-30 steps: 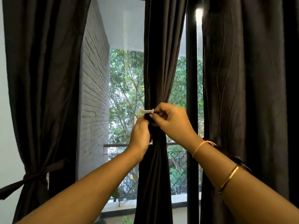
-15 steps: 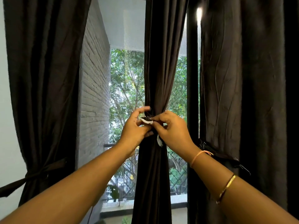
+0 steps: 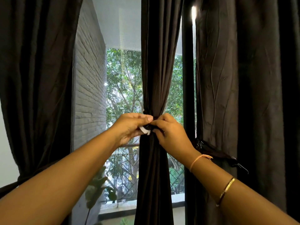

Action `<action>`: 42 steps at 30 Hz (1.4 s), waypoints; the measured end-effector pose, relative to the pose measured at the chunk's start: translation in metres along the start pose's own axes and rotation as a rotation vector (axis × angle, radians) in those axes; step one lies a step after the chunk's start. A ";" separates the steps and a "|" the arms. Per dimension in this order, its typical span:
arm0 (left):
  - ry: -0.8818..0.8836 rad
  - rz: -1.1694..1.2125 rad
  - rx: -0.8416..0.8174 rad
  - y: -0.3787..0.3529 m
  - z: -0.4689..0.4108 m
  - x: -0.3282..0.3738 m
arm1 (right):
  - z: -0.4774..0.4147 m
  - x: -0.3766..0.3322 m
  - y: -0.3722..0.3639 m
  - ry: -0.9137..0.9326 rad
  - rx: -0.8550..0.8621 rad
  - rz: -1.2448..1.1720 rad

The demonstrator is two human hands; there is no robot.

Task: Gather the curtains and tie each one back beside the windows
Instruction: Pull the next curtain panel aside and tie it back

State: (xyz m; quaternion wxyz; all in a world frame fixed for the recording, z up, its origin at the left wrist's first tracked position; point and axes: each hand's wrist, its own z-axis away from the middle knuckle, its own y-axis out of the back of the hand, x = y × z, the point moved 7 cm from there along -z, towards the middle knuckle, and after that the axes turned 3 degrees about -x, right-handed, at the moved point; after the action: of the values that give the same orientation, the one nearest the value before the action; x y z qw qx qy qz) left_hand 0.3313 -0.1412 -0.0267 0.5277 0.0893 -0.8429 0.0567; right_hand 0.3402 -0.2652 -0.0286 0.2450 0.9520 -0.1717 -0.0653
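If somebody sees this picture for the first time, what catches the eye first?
The two hands meeting at the centre: the left hand and right hand pinch a tie around the gathered middle curtain. Behind it, bright green trees show outside. At far left, the left curtain is already tied back.

There is a single view, from a wide-angle camera worn on the person's head. It faces forward and almost level toward the window (image 3: 123, 78), and it is so near that the left curtain (image 3: 37, 78), the middle curtain (image 3: 159, 62) and the right curtain (image 3: 251, 95) fill the frame, the outer two cut by its side borders. The forearms (image 3: 65, 184) enter from the two lower corners and run up to the left hand (image 3: 129, 125) and the right hand (image 3: 170, 132), which meet at the tie (image 3: 145, 129) around the middle curtain, just below the centre of the frame.
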 end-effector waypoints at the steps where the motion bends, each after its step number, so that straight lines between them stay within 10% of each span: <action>1: 0.000 -0.030 -0.001 0.002 -0.001 0.003 | 0.000 0.003 0.002 -0.030 0.021 -0.061; 16: -0.314 -1.464 -0.118 -0.020 -0.003 0.045 | -0.024 0.000 0.031 -0.036 0.097 -0.262; 30: -0.876 -1.393 0.017 -0.033 0.023 0.047 | -0.063 0.014 0.049 -0.335 0.169 -0.407; 37: -1.188 -1.649 0.089 -0.039 0.041 0.055 | -0.060 0.026 0.037 -0.590 0.127 -0.974; 42: -1.031 -1.657 0.165 -0.031 0.030 0.053 | -0.053 0.022 0.026 -0.540 0.122 -1.104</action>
State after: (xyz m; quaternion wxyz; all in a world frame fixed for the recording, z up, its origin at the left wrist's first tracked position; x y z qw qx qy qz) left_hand 0.2891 -0.1814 0.0079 -0.0404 0.7032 -0.6340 -0.3191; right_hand 0.3642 -0.2713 0.0294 0.0682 0.8625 0.2868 -0.4113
